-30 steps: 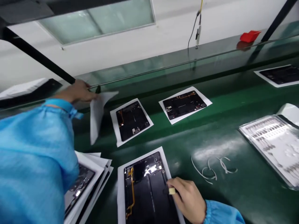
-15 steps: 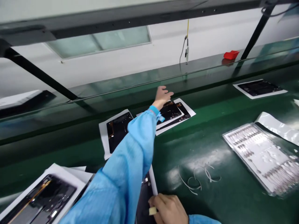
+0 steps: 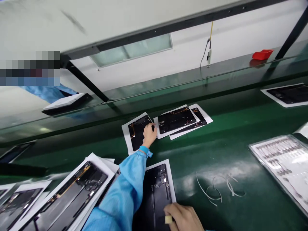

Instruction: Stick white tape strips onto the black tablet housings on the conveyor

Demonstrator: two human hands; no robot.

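Note:
My left hand (image 3: pixel 149 134) reaches forward in a blue sleeve, its fingers curled at the right edge of a black panel (image 3: pixel 138 130) on white paper; whether it grips anything is unclear. Just right of it, another black panel (image 3: pixel 176 119) on white paper overlaps a similar one (image 3: pixel 203 119). At the bottom, my right hand (image 3: pixel 184 216) pinches a small pale yellow piece (image 3: pixel 168 219) above a large black panel (image 3: pixel 157 189) with small metallic parts.
Stacked panels on paper (image 3: pixel 69 192) lie at lower left. Thin white strips (image 3: pixel 215 189) curl on the green table (image 3: pixel 192 154). At right are a clear-covered tray of small parts (image 3: pixel 284 160) and another panel (image 3: pixel 291 94). A red bin (image 3: pixel 262 54) stands behind. Someone's blue sleeve (image 3: pixel 45 91) shows at left.
My left hand has come back and left from above the overlapping panels to the left panel. The view has shifted left, showing more stacked panels. My right hand still holds the yellow piece.

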